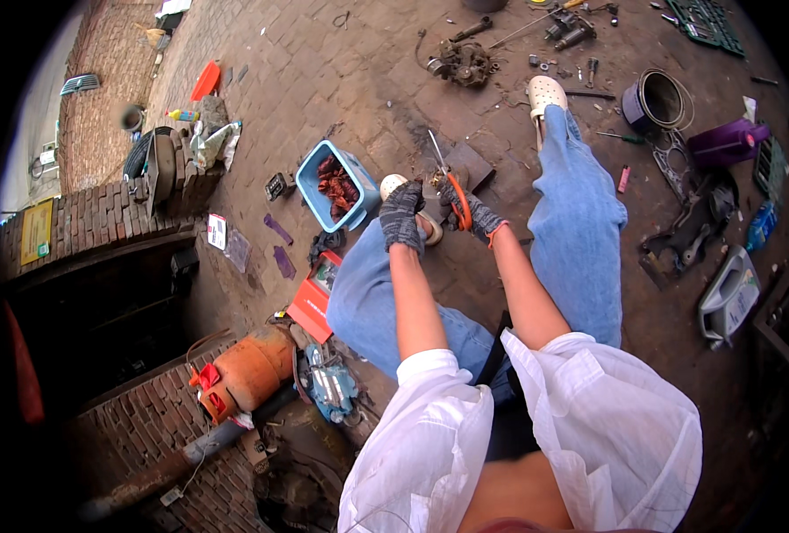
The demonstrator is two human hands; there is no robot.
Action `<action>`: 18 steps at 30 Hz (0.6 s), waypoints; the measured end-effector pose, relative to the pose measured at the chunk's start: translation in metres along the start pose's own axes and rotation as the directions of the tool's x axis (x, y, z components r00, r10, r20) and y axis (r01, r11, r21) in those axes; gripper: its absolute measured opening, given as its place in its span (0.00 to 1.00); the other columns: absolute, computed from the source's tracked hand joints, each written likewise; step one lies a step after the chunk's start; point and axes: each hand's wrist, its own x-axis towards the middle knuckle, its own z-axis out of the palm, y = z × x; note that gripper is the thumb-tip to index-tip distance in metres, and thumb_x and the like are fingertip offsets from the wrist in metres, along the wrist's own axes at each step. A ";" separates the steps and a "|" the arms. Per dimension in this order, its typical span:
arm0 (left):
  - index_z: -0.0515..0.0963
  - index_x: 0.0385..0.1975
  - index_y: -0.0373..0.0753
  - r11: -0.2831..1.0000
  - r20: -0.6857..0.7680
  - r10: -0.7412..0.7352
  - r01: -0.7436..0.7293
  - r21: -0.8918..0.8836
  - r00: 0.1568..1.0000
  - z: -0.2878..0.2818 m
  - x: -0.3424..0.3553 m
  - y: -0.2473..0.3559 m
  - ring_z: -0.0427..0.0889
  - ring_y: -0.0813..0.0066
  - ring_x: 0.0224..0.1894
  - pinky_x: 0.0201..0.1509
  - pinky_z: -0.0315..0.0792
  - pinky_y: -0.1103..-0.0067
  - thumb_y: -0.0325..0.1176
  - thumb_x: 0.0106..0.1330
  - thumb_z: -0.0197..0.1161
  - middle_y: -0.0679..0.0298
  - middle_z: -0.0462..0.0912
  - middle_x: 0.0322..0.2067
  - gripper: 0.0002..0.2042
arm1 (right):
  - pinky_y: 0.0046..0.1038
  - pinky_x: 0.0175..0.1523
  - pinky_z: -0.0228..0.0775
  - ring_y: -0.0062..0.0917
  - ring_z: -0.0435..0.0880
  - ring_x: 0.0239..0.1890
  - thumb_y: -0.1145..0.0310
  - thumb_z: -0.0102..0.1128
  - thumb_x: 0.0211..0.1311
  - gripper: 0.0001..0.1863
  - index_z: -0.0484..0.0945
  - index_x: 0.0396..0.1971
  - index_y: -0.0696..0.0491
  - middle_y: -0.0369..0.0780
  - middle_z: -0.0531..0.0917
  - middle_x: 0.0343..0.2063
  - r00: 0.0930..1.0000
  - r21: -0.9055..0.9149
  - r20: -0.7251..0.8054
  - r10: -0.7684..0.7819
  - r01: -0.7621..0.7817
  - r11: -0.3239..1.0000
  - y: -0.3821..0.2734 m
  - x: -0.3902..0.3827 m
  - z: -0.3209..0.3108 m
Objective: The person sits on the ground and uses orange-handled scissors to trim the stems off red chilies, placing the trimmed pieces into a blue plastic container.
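Head view: gloved left hand [401, 216] clamped on a small part [429, 227] between the knees; right hand [467, 213], just beside it, grips orange-handled pliers [455, 197] against it. Work appears midway; blue tub [337, 186] sits left of the hands.

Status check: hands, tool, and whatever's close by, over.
Left hand gloved, gripping a small part. Right hand shut on orange-handled pliers. Blue bin of rusty pieces beside left hand.
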 end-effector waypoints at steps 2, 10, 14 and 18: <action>0.73 0.34 0.39 0.940 0.015 -0.160 0.157 -0.303 0.987 0.000 -0.001 0.010 0.75 0.69 0.30 0.33 0.69 0.78 0.31 0.56 0.48 0.58 0.77 0.28 0.09 | 0.19 0.12 0.53 0.17 0.63 0.07 0.70 0.53 0.49 0.05 0.68 0.21 0.52 0.33 0.67 0.10 0.998 0.016 0.023 0.052 -0.053 0.998 0.002 -0.004 -0.003; 0.76 0.30 0.33 0.890 -0.084 -0.212 0.157 -0.428 0.974 -0.009 -0.010 0.053 0.74 0.77 0.30 0.35 0.67 0.82 0.25 0.50 0.55 0.63 0.77 0.27 0.07 | 0.19 0.12 0.53 0.17 0.63 0.07 0.66 0.53 0.49 0.06 0.68 0.23 0.51 0.32 0.67 0.10 0.986 -0.009 0.063 0.157 -0.157 0.988 0.014 -0.005 -0.007; 0.75 0.33 0.32 0.915 0.000 -0.209 0.196 -0.353 0.978 -0.015 -0.007 0.054 0.74 0.71 0.39 0.44 0.65 0.79 0.28 0.52 0.53 0.57 0.76 0.35 0.10 | 0.19 0.12 0.53 0.17 0.63 0.07 0.65 0.52 0.49 0.06 0.68 0.23 0.51 0.32 0.67 0.10 0.983 -0.026 0.060 0.174 -0.173 0.985 0.015 -0.007 -0.011; 0.75 0.32 0.33 0.935 0.039 -0.209 0.211 -0.285 0.977 -0.020 -0.008 0.055 0.74 0.71 0.38 0.44 0.65 0.79 0.28 0.52 0.53 0.57 0.77 0.34 0.10 | 0.19 0.11 0.53 0.17 0.63 0.07 0.63 0.52 0.50 0.07 0.69 0.24 0.51 0.32 0.67 0.10 0.979 -0.038 0.069 0.190 -0.187 0.982 0.016 -0.007 -0.013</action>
